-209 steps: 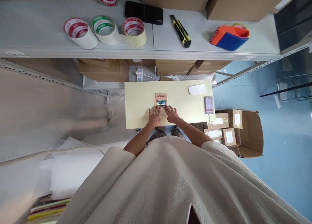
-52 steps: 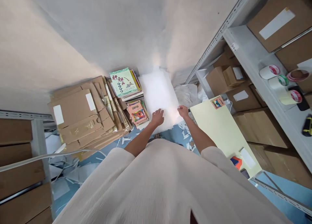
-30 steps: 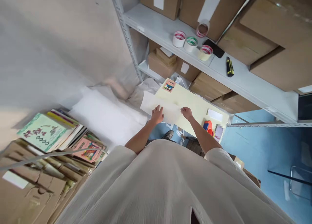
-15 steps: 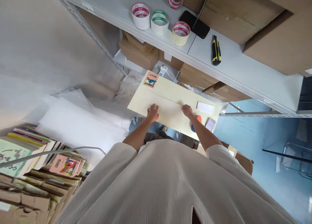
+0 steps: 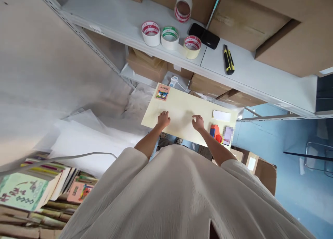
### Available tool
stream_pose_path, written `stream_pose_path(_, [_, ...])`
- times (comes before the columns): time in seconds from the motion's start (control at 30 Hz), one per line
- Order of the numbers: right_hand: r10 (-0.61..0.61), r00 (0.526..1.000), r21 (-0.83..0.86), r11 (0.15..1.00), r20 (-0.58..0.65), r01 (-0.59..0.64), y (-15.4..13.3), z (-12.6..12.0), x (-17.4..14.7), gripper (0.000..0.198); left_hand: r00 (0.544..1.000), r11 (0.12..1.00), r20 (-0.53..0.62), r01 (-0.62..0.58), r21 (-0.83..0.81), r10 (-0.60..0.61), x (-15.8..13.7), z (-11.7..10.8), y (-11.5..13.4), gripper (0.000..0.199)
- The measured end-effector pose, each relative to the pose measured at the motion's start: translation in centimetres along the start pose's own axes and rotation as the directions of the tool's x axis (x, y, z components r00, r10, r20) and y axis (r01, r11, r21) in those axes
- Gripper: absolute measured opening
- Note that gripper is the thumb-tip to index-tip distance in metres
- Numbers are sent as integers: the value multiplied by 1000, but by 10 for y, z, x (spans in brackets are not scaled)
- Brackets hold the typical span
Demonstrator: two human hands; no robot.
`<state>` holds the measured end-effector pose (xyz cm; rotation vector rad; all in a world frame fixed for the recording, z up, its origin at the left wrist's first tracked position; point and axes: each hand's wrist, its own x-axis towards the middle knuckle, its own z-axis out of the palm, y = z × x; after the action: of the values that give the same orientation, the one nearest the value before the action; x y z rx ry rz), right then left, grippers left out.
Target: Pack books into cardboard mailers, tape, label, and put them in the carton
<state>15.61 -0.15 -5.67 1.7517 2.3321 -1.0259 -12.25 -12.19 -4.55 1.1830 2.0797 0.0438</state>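
A small pale-yellow table (image 5: 182, 102) stands before me. My left hand (image 5: 163, 119) rests palm down on it, fingers spread and holding nothing. To the right, my right hand (image 5: 198, 122) is over the tabletop with its index finger stretched out and the other fingers loosely bent. Nothing shows in its grip. Whether a thin pale sheet lies beneath the hands cannot be made out. A pink booklet (image 5: 162, 92) with a colourful picture lies at the far left corner. Near my right forearm is an orange and blue tape dispenser (image 5: 215, 133).
A white box (image 5: 221, 115) and a blurred purple item (image 5: 228, 135) sit at the table's right end. The shelf (image 5: 208, 63) above holds several tape rolls (image 5: 170, 38), a black phone (image 5: 204, 35), a utility knife (image 5: 228, 60) and cartons. White sheets (image 5: 85, 135) and books (image 5: 23, 192) are left.
The pale sheet between my hands no longer shows clearly. My right hand has loosened from its pinch, its index finger now out. My view has shifted, uncovering the tape dispenser.
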Motion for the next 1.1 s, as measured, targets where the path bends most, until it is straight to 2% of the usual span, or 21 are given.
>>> stream_pose_path(0.23, [39, 995, -27, 999, 87, -37, -35, 30, -28, 39, 966, 979, -177, 170, -109, -188, 61, -70, -34, 60])
stream_pose_path(0.43, [110, 985, -74, 992, 131, -101, -46, 43, -48, 42, 962, 979, -202, 161, -125, -184, 106, -100, -51, 51])
stream_pose_path(0.57, [144, 978, -120, 985, 148, -127, -54, 48, -57, 44, 964, 980, -196, 158, -118, -179, 120, -103, -52, 52])
stream_pose_path(0.77, [178, 966, -253, 959, 189, -127, -63, 54, -70, 53, 957, 987, -253, 121, -104, -144, 130, -95, -51, 57])
stream_pose_path(0.93, [207, 940, -340, 934, 270, -108, -66, 55, -80, 65, 940, 958, -233, 204, -204, -250, 143, -91, -51, 64])
stream_pose_path(1.0, [200, 937, -351, 932, 287, -92, -65, 57, -82, 68, 938, 951, -239, 192, -243, -250, 147, -91, -52, 53])
stream_pose_path(1.1, [175, 942, -347, 935, 287, -68, -61, 61, -84, 71, 940, 938, -273, 110, -329, -206, 150, -91, -52, 26])
